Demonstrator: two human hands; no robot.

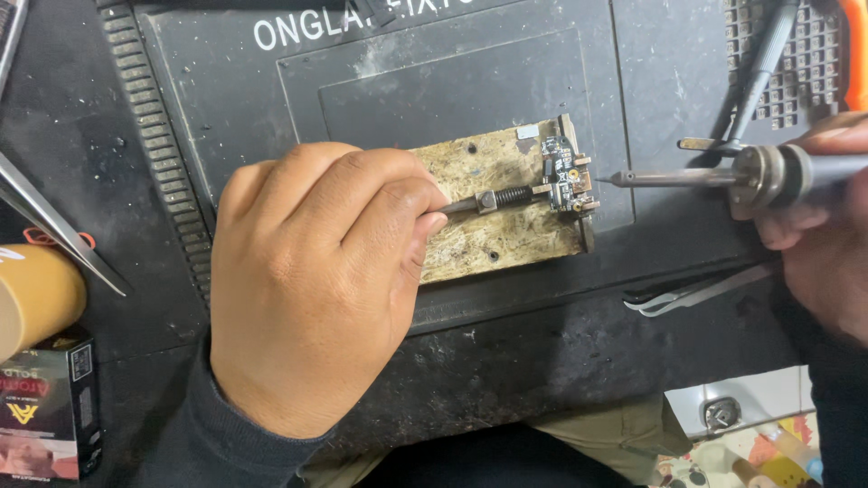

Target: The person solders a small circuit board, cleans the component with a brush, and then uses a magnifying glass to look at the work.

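At the far left edge a tan cylinder lies on the dark mat, with a small black box just below it and a pair of long metal tweezers slanting above it. Next comes the left hand, curled into a loose fist over the mat; its fingers pinch the end of a thin spring-loaded rod that runs rightward across a scorched, stained wooden block. At the right end of that block sits a small circuit board, clamped at the block's edge, with the rod's tip touching its left side. Just right of the board the thin tip of a soldering iron points at the board's right edge, very close to it; whether it touches is hard to tell. A second pair of tweezers lies on the mat below the iron. At the far right the right hand is wrapped around the iron's handle, partly cut off by the frame.
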